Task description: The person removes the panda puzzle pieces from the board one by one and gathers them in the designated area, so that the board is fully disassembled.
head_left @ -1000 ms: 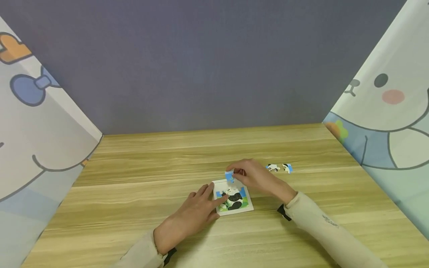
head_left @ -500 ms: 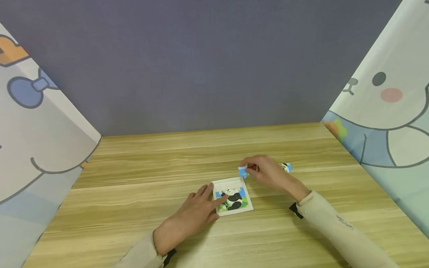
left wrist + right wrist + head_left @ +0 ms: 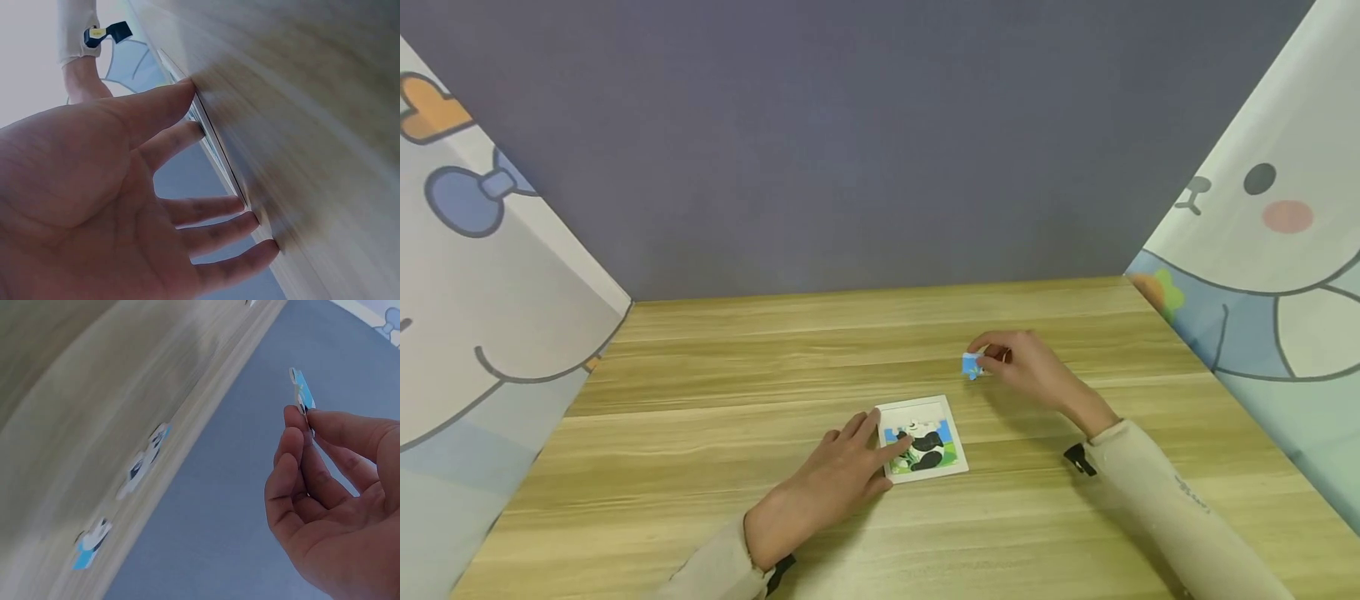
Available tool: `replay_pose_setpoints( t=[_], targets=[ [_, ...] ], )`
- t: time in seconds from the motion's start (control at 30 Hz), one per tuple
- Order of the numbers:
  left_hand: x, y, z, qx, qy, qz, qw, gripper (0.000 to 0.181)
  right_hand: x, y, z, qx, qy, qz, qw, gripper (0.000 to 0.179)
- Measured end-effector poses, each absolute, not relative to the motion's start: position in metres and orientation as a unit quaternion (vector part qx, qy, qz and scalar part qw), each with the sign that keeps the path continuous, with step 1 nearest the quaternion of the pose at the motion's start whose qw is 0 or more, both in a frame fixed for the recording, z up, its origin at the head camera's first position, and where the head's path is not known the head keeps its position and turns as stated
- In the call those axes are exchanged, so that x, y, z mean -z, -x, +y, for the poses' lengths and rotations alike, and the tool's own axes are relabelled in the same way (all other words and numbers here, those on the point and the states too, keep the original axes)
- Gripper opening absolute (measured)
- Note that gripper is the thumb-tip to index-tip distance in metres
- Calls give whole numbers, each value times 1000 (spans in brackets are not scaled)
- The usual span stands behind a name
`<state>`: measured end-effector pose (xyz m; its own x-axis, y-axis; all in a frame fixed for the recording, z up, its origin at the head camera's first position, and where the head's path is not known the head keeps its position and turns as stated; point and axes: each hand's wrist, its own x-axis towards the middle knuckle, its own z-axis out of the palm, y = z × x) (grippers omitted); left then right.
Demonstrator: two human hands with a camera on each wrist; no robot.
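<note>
A white-framed puzzle tray (image 3: 957, 450) lies on the table, its lower part filled with pieces that make a panda's body. My left hand (image 3: 827, 483) rests at the tray's left side with fingers extended, the index finger on the panda picture and the thumb by the lower left corner. Raised above the table, my right hand (image 3: 1037, 375) pinches a blue-edged puzzle piece (image 3: 972, 365) between thumb and fingertips. In the right wrist view, a panda-face puzzle piece (image 3: 142, 465) and a blue-cornered puzzle piece (image 3: 92, 544) lie on the table; the right hand hides them from the head view.
The wooden table (image 3: 737, 375) runs back to a dark grey panel (image 3: 880, 150). Cartoon-printed panels stand on the left (image 3: 497, 275) and right (image 3: 1270, 275).
My right hand has moved right and away from the tray with the blue-edged puzzle piece, now over the loose pieces. The left hand stays on the tray.
</note>
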<state>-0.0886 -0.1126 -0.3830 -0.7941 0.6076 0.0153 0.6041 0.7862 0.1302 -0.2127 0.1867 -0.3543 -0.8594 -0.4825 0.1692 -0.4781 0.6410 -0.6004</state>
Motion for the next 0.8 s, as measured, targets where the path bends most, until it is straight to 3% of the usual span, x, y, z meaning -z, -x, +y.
replay_pose_setpoints(
  t=[0.8],
  targets=[
    [383, 88, -112, -64, -315, 947, 21, 51, 370, 224, 188, 261, 231, 935, 70, 11]
  ],
)
